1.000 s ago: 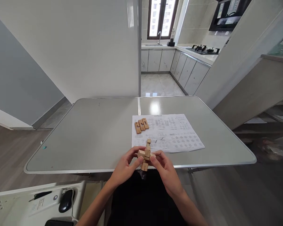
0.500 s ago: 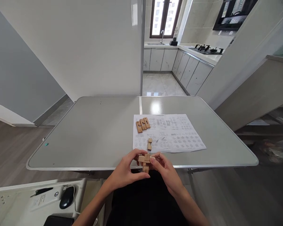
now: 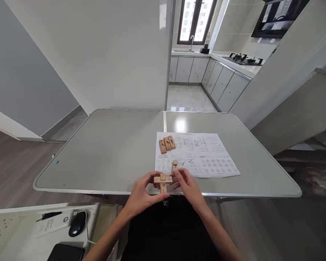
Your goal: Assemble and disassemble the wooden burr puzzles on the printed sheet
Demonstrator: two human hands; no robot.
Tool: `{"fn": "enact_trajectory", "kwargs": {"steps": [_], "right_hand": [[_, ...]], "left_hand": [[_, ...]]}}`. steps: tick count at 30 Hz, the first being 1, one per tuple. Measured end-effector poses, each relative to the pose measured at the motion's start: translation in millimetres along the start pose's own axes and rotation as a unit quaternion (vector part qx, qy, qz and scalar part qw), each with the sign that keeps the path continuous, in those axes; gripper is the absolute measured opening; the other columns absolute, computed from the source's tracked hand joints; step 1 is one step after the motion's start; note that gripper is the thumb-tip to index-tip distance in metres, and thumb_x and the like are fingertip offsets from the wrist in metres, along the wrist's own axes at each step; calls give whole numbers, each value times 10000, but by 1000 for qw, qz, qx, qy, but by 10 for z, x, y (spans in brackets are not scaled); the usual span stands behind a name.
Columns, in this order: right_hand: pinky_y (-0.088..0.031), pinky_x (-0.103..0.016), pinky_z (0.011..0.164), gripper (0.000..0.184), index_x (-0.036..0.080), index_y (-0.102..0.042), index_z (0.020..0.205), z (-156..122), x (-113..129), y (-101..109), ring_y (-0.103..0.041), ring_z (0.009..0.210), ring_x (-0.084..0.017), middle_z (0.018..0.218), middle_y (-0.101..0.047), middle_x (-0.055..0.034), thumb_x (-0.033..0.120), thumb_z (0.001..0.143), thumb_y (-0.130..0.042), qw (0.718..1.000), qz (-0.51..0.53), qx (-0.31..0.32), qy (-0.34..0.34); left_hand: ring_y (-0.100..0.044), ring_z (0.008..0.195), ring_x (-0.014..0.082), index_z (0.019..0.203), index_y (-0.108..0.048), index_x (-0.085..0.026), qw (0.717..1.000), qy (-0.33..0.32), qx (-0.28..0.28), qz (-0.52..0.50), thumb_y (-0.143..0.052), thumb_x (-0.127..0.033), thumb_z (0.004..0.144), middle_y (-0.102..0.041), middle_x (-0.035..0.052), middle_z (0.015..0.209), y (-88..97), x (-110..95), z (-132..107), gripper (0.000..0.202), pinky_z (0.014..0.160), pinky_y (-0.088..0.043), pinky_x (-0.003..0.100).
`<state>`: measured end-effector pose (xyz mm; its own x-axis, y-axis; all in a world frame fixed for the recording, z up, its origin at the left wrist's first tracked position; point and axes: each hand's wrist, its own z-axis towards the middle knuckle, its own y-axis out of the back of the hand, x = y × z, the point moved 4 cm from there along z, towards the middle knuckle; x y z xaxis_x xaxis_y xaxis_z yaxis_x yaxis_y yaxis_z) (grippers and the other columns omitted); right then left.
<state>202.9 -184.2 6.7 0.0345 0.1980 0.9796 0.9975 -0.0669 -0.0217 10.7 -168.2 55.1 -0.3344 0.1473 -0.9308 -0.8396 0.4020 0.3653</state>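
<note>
A cross-shaped assembly of interlocking wooden puzzle pieces (image 3: 163, 179) sits in my left hand (image 3: 144, 191), just over the table's near edge. My left thumb presses below its lower arm and the fingers curl behind its left side. To the right, my right hand (image 3: 188, 188) has its fingers bent and apart, close to the assembly's right end. Its fingertips also reach the near end of a loose notched wooden piece (image 3: 175, 164) on the printed sheet (image 3: 206, 170); whether they touch it I cannot tell. Three flat wooden pieces (image 3: 167, 144) lie side by side at the sheet's upper left.
The grey table (image 3: 105, 156) extends to both sides, with a small teal bit (image 3: 56, 162) near its left edge. At lower left, a pale trolley top (image 3: 21, 232) carries a black mouse (image 3: 77, 224), a white box and a dark flat object (image 3: 66, 252).
My right hand has come off the wooden assembly and moved up toward the loose piece. My left hand keeps the assembly, now turned with its cross face showing. The view has shifted slightly.
</note>
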Motion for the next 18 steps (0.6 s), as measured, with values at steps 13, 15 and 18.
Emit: {"fn": "enact_trajectory", "kwargs": {"steps": [13,15,18], "right_hand": [[-484,-346,673,336,231,-596,982,321,-188,88,-688,819,-244,1018,-689,-75,534,1035,-462,887,-433,-93,128],[-498,-350,697,349,240,-585,986,280,-138,105,-701,808,-242,980,-715,-63,564,1033,-467,914,-382,-57,124],[-519,-333,683,355,253,-546,1055,160,-29,136,-716,750,-224,890,-738,-29,598,1035,-467,959,-268,16,88]], "left_hand": [[-661,881,185,1274,-644,-217,999,-3,-43,-1,-870,-371,760,-736,24,1019,158,15,-34,582,929,-550,346],[-664,881,183,1272,-643,-219,999,-6,-51,4,-873,-368,760,-733,17,1007,180,17,-41,581,936,-548,345],[-670,879,183,1271,-642,-223,998,-11,-57,6,-871,-394,767,-734,19,1016,198,20,-41,580,935,-554,348]]}}
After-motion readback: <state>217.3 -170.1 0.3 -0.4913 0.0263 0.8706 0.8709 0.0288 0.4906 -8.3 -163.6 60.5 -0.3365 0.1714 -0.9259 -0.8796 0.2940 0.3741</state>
